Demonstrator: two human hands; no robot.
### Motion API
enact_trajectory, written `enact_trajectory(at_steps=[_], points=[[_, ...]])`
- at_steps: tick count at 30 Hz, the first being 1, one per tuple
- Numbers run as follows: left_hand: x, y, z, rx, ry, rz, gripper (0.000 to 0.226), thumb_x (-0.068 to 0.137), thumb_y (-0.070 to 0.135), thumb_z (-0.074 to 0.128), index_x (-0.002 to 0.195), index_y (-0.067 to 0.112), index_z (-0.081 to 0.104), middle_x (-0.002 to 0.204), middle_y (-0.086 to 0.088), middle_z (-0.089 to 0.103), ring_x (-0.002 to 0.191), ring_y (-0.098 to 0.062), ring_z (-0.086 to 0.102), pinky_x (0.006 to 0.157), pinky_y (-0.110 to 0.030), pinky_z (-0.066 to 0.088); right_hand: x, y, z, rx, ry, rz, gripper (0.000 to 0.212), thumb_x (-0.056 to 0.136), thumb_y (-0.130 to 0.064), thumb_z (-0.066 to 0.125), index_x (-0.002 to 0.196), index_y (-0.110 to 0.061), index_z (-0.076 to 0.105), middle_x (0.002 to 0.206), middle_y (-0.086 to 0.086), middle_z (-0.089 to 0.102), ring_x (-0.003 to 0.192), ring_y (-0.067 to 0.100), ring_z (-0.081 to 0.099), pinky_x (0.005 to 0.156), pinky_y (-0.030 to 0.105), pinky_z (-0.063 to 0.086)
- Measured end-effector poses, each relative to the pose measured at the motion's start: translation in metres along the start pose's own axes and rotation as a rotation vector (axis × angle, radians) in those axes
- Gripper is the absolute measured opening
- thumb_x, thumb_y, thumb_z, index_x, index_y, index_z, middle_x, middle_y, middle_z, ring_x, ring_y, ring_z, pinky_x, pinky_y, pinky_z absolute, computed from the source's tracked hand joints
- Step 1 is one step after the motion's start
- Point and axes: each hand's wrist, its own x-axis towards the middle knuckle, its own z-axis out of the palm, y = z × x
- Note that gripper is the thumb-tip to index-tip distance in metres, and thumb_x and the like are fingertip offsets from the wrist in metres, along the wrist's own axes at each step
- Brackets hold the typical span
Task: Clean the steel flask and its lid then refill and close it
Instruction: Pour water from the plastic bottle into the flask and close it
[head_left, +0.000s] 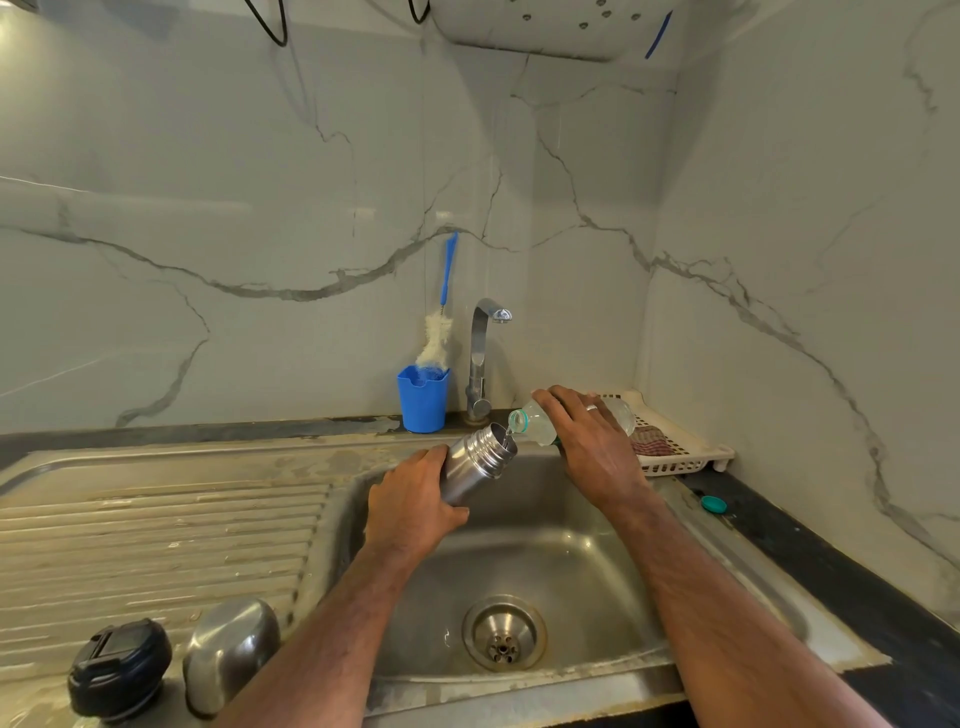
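Water runs in a thin stream from one clear plastic bottle (576, 418) into one steel flask (475, 460), both held over the sink (597, 561). Two hands are at work, apart from each other: the left hand (413, 501) is wrapped round the flask's lower body, tilting its open mouth up and to the right; the right hand (592, 441) grips the bottle from above, tipping its neck down so the mouth sits just over the flask's rim. The flask is brushed silver, ridged with rings near the neck, uncapped. On the draining board at the near left sit two pieces side by side: one black lid (119, 667) and one rounded steel cup (231, 652), lying mouth down. One small teal cap (713, 504) rests on the dark table to the right of the sink, well apart from the bottle. Behind the basin stands one tap (480, 358), and just left of it one blue cup (423, 397) holding one bottle brush (441, 312) with a blue handle. One white rack (670, 441) in the right corner holds a checked cloth (647, 440).
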Motion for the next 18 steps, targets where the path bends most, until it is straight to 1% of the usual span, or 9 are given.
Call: enact_trajectory(at_steps=[7, 12, 18], points=[[0.0001, 0.0025, 0.0003, 0.036, -0.003, 0.009, 0.073, 0.076, 0.046, 0.083, 0.138, 0.025, 0.049, 0.131, 0.004, 0.06, 0.113, -0.014, 0.059, 0.094, -0.032, 0.049, 0.0002, 0.0004, -0.0003, 0.0, 0.0, -0.002, 0.094, 0.07, 0.005, 0.083, 0.146, -0.022, 0.036, 0.143, 0.003, 0.052, 0.124, 0.027, 0.056, 0.113, 0.046, 0.042], [0.0018, 0.0026, 0.0017, 0.048, 0.002, 0.021, 0.075, 0.078, 0.045, 0.081, 0.141, 0.024, 0.047, 0.135, 0.003, 0.059, 0.116, -0.014, 0.058, 0.097, -0.031, 0.05, -0.0002, 0.0007, -0.0019, 0.006, -0.003, 0.001, 0.087, 0.075, 0.005, 0.079, 0.147, -0.021, 0.037, 0.145, 0.004, 0.05, 0.128, 0.028, 0.054, 0.115, 0.047, 0.039], [0.0017, 0.0005, 0.0025, 0.057, 0.006, 0.017, 0.075, 0.079, 0.044, 0.081, 0.142, 0.023, 0.046, 0.135, 0.002, 0.059, 0.116, -0.015, 0.059, 0.096, -0.03, 0.049, -0.0002, 0.0008, -0.0028, 0.008, -0.001, -0.005, 0.088, 0.072, 0.005, 0.081, 0.146, -0.021, 0.039, 0.144, 0.005, 0.052, 0.126, 0.029, 0.056, 0.113, 0.048, 0.042]])
